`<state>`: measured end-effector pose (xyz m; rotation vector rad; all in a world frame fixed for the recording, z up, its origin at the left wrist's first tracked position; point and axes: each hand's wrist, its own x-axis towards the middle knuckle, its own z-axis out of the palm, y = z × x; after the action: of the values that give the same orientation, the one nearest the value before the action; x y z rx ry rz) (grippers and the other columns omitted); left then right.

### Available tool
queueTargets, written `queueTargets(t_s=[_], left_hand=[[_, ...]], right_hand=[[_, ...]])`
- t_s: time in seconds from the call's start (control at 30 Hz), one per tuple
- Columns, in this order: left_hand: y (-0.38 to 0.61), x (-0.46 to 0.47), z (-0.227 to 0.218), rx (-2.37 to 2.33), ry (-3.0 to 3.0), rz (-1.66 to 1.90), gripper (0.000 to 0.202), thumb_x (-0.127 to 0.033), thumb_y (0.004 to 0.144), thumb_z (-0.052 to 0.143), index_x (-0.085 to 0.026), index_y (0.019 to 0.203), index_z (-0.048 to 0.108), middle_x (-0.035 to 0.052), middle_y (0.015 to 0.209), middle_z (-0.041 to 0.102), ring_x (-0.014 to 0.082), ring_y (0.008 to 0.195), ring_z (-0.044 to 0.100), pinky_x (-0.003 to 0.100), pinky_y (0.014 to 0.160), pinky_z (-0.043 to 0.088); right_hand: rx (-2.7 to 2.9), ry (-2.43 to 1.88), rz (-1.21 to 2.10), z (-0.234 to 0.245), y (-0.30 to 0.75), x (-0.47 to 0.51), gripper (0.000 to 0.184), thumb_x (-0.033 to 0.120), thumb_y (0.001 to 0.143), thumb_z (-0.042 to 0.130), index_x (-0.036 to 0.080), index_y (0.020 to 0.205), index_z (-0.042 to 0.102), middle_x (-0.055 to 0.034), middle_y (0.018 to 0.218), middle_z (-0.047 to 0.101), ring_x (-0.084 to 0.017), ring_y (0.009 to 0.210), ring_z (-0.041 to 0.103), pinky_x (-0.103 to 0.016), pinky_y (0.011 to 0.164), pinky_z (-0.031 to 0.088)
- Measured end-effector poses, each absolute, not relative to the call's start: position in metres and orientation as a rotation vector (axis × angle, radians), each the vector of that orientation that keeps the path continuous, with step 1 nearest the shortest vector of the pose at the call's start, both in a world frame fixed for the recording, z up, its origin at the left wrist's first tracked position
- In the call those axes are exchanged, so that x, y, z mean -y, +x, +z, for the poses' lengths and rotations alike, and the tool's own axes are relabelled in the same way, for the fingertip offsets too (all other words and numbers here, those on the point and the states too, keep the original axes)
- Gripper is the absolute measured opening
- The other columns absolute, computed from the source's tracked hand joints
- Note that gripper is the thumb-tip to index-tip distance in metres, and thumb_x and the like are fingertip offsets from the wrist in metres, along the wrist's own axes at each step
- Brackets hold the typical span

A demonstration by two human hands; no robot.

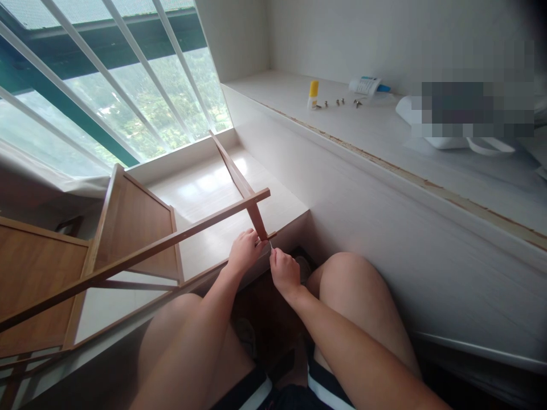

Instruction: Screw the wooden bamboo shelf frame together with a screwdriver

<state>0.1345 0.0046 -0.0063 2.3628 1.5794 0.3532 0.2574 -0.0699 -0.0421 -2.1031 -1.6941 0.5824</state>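
A brown wooden frame (128, 250) of slats and panels lies tilted over a low white ledge (222, 193) in front of my knees. My left hand (244, 250) is closed round the lower end of a short upright slat (239, 179), where it meets the long rail. My right hand (284, 272) is pinched on a thin metal tool or screw (270, 245), its tip at that same joint. What exactly the right fingers hold is too small to name.
A white counter (384, 131) runs along the right, carrying a small yellow-capped glue bottle (313, 94), several loose screws (339, 102), a white tube (366, 85) and a white bag. A barred window (98, 74) is at the left. My bare knees fill the foreground.
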Motion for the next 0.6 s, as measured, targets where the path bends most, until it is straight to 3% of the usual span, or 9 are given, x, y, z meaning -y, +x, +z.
queueTargets(t_s=[0.13,0.23,0.43,0.6], left_hand=[[0.135,-0.004,-0.005,-1.56,2.383,0.365,0.017,-0.034,0.089,0.053,-0.022,0.091,0.065,0.0048,0.09,0.063,0.0204,0.087,0.059,0.031,0.079,0.045],[0.134,-0.005,-0.006,-1.565,2.383,0.36,0.018,-0.035,0.089,0.054,-0.022,0.091,0.065,0.005,0.09,0.063,0.0206,0.088,0.059,0.031,0.079,0.045],[0.134,-0.005,-0.008,-1.571,2.399,0.38,0.017,-0.035,0.088,0.053,-0.022,0.09,0.064,0.0049,0.089,0.062,0.0207,0.087,0.059,0.031,0.079,0.045],[0.135,-0.004,-0.006,-1.581,2.394,0.376,0.017,-0.035,0.089,0.053,-0.022,0.09,0.064,0.0049,0.089,0.062,0.0202,0.086,0.059,0.031,0.079,0.045]], right_hand=[[1.611,-1.988,0.658,-0.048,0.261,0.068,0.037,0.032,0.1,0.03,0.019,0.083,0.06,-0.0103,0.076,0.068,-0.02,0.066,0.062,-0.029,0.058,0.03],[1.361,-1.767,0.817,-0.058,0.259,0.065,0.037,0.035,0.098,0.032,0.02,0.07,0.052,-0.0063,0.065,0.061,-0.018,0.06,0.055,-0.028,0.056,0.03],[0.386,-1.1,1.657,-0.059,0.253,0.062,0.035,0.038,0.091,0.036,0.024,0.06,0.029,0.0083,0.041,0.027,-0.01,0.034,0.023,-0.024,0.039,0.017],[0.025,-0.539,2.009,-0.046,0.261,0.064,0.035,0.029,0.09,0.04,0.022,0.06,0.023,0.008,0.041,0.025,-0.009,0.036,0.019,-0.021,0.037,0.015]])
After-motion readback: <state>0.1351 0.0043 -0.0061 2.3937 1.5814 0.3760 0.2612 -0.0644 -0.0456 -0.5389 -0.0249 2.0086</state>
